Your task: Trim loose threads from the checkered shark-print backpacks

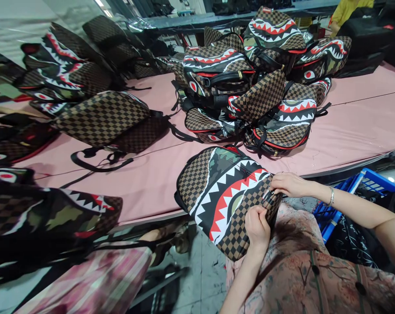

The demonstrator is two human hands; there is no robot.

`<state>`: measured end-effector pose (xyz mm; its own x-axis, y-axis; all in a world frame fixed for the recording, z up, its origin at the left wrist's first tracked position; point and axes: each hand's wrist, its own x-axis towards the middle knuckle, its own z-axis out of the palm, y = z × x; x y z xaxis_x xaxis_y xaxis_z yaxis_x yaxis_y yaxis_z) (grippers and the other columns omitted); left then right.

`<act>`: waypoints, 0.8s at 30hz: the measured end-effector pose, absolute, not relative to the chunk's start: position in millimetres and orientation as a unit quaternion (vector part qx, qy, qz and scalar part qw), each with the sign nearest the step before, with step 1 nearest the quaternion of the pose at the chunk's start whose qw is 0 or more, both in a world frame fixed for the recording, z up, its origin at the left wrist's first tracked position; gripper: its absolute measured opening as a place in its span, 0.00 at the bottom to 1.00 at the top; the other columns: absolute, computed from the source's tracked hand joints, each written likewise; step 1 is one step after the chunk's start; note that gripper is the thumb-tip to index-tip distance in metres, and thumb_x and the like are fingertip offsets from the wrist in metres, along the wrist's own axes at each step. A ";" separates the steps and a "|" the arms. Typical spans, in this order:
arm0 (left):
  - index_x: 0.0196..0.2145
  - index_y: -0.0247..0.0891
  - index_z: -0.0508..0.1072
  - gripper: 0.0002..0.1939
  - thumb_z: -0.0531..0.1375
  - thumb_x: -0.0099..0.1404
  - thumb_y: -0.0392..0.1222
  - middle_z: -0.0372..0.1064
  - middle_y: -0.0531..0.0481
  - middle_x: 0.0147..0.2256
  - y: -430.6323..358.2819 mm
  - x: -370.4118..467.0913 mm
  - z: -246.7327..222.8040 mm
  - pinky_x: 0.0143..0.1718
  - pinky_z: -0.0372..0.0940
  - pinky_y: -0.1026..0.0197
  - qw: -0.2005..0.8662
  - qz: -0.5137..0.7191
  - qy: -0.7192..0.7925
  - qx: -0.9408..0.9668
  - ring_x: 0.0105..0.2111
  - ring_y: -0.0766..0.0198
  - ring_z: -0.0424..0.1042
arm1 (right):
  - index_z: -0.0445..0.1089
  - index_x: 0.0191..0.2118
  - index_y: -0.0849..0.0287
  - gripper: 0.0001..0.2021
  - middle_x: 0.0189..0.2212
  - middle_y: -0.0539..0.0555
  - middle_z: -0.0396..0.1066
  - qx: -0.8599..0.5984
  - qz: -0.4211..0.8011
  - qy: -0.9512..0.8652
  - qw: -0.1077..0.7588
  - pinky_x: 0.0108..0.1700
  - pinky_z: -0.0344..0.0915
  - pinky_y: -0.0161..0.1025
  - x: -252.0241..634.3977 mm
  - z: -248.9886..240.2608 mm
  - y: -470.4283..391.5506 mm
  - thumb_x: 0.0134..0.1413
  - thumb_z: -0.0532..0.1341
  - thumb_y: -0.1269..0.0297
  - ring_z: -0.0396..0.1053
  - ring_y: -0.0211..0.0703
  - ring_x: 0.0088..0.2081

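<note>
A backpack (230, 192) with a brown-and-black check, camouflage patches and a red-and-white shark mouth lies tilted, one end on the table's front edge and the other toward my lap. My left hand (257, 226) is closed in a fist, gripping the bag's near side. Farther up, my right hand (288, 185), a bracelet at its wrist, pinches with its fingertips at the bag's near end, by a small metallic piece (267, 193) that may be a zip or a label. The fingers partly hide what they grip.
Similar backpacks are heaped on the pink-covered table (357, 126), and more stand at the left. A blue crate (341, 200) with black material stands at my right. A co-worker in plaid cloth (96, 279) sits at the left; a person in a yellow top (348, 13) is far back.
</note>
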<state>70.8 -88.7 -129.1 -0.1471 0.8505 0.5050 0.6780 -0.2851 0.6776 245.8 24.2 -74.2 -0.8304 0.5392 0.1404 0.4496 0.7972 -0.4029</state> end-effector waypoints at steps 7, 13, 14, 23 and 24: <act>0.27 0.38 0.62 0.07 0.50 0.62 0.32 0.65 0.51 0.26 -89.1 70.2 -129.9 0.32 0.61 0.62 0.087 0.487 0.578 0.649 0.29 0.65 0.66 | 0.68 0.40 0.59 0.11 0.34 0.56 0.66 -0.281 0.169 -0.938 0.111 0.38 0.59 0.37 247.7 -71.5 21.5 0.60 0.50 0.61 0.63 0.42 0.36; 0.28 0.37 0.62 0.07 0.49 0.63 0.32 0.65 0.50 0.27 -88.6 70.8 -127.9 0.32 0.61 0.62 0.092 0.496 0.568 0.650 0.29 0.65 0.67 | 0.68 0.38 0.59 0.11 0.32 0.56 0.66 -0.294 0.132 -0.942 0.096 0.36 0.58 0.37 242.1 -67.6 14.4 0.59 0.50 0.63 0.62 0.42 0.34; 0.28 0.37 0.62 0.07 0.49 0.63 0.33 0.65 0.50 0.27 -88.6 70.8 -127.9 0.32 0.62 0.62 0.094 0.496 0.570 0.648 0.29 0.65 0.67 | 0.68 0.38 0.59 0.11 0.32 0.56 0.66 -0.296 0.129 -0.941 0.098 0.36 0.58 0.37 241.4 -67.7 13.9 0.59 0.50 0.63 0.62 0.42 0.34; 0.29 0.39 0.62 0.07 0.48 0.64 0.36 0.63 0.51 0.26 -82.4 67.6 -124.0 0.31 0.60 0.63 0.139 0.478 0.612 0.614 0.27 0.65 0.65 | 0.66 0.40 0.58 0.09 0.35 0.55 0.69 -0.393 0.247 -0.850 0.250 0.41 0.62 0.39 243.6 -84.6 -8.5 0.58 0.52 0.63 0.66 0.43 0.38; 0.28 0.39 0.62 0.07 0.48 0.64 0.36 0.63 0.52 0.25 -80.9 66.7 -123.6 0.30 0.60 0.63 0.153 0.477 0.611 0.613 0.27 0.65 0.65 | 0.65 0.41 0.58 0.09 0.36 0.55 0.69 -0.416 0.269 -0.822 0.281 0.41 0.62 0.40 242.4 -88.4 -14.2 0.58 0.52 0.64 0.66 0.43 0.39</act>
